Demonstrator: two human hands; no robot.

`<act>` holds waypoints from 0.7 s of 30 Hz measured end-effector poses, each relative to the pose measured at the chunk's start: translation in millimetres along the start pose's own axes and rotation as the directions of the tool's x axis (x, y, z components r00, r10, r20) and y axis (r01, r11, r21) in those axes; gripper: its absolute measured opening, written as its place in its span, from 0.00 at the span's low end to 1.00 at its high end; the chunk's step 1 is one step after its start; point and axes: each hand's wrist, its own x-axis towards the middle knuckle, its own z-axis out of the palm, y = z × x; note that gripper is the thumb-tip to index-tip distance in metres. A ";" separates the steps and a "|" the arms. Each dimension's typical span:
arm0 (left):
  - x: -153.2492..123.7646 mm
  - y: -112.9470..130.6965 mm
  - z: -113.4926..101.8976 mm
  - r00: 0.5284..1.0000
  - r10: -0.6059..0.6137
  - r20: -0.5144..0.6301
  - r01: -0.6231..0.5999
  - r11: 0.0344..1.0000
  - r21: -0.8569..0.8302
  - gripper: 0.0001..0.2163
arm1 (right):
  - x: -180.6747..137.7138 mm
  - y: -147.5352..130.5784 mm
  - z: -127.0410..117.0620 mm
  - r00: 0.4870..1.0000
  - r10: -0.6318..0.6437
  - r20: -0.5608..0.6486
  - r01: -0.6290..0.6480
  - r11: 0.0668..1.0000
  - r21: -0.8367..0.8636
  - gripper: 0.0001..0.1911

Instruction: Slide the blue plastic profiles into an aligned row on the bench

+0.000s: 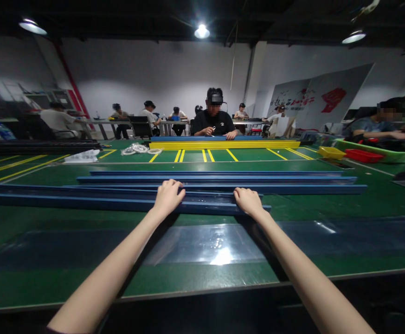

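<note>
Several long blue rails lie side by side across the green table [49, 260]. My left hand [168, 196] curls over the nearest blue rail [84, 202], its fingers closed on the top edge. My right hand [247, 201] grips the same rail about a hand's breadth to the right, fingers bent over it. Just in front of the rail, between my forearms, a clear plastic sheet [205, 243] lies flat and glares under the lamp.
Further blue rails [223, 178] lie behind the held one. Across the table a person in black sits behind a yellow rail [223, 145]. Coils of clear tape [138, 149] lie at back left; yellow [331, 152] and red trays [364, 156] at right.
</note>
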 end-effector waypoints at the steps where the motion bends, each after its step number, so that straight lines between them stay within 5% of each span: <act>1: -0.4 14.4 2.0 0.999 0.055 0.001 -0.055 0.998 -0.019 0.12 | 0.3 -6.4 0.0 1.000 0.004 0.002 -0.004 1.000 0.005 0.20; 5: -2.5 58.7 10.4 0.979 0.202 0.017 -0.200 0.977 -0.075 0.13 | 0.5 -29.5 0.0 0.999 -0.035 -0.021 0.036 0.999 0.023 0.20; 8: -2.6 69.2 17.8 0.960 0.270 0.080 -0.262 0.960 -0.094 0.17 | 0.4 -35.8 0.7 0.995 -0.086 -0.050 0.089 0.994 0.058 0.20; 13: -2.4 50.9 22.0 0.952 0.251 0.178 -0.245 0.968 -0.054 0.21 | -4.4 -18.0 -3.3 0.985 -0.125 -0.122 0.138 0.985 0.101 0.16; 21: -6.1 6.7 4.5 0.974 0.129 0.185 -0.143 0.988 0.062 0.20 | -18.9 29.1 -15.9 0.993 -0.024 -0.117 0.021 1.000 -0.022 0.16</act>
